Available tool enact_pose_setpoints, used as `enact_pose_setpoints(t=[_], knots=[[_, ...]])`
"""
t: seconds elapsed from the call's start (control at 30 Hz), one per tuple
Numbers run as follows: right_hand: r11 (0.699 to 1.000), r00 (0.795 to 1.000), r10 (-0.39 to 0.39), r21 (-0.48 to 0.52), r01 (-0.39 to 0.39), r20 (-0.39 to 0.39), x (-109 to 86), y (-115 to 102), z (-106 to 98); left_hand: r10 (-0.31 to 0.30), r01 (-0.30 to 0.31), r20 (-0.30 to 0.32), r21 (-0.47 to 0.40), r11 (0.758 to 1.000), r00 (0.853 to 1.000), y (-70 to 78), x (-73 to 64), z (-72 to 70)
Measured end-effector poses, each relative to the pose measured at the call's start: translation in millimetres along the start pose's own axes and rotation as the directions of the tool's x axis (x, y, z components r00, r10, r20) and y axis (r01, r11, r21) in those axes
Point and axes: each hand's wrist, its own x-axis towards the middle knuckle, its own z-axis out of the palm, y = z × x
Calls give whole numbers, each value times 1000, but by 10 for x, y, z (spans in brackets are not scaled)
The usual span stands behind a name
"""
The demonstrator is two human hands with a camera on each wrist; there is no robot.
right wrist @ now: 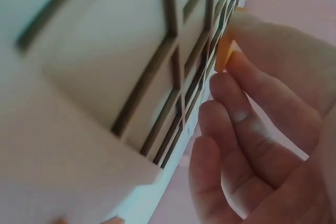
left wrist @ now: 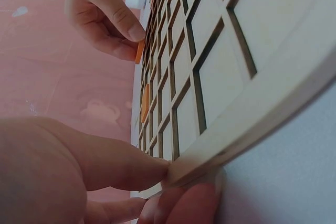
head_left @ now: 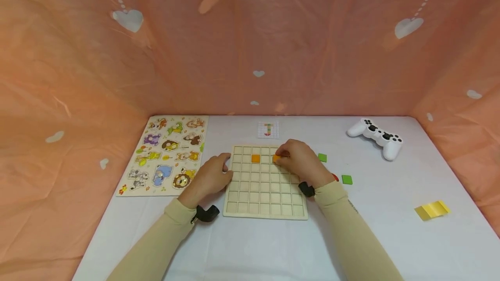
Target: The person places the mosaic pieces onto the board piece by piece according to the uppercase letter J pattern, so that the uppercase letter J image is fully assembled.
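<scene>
A pale wooden grid board (head_left: 259,210) lies in front of me on the white table. Its left edge is held between the thumb and fingers of my left hand (head_left: 211,177), as the left wrist view shows up close. My right hand (head_left: 300,161) pinches a square orange tile (right wrist: 224,51) by thumb and index finger over the board's upper right cells; whether the tile sits fully in a cell I cannot tell. Two cells to the left, another orange tile (head_left: 255,158) lies in the same row. Part of the board's right side is hidden under my right hand.
Behind the board lies a small pattern card (head_left: 268,129). Right of it are green tiles (head_left: 347,179) and a partly hidden red piece (head_left: 335,177). A white game controller (head_left: 375,138) and folded yellow paper (head_left: 432,210) lie farther right; an animal puzzle board (head_left: 154,191) is left.
</scene>
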Motion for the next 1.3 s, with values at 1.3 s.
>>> enact_pose_setpoints(t=[1.3], knots=[[997,1000,-10,-71,10,9,30,-76,59,29,-29,-9,11,1000,1000,-10,12,-6]])
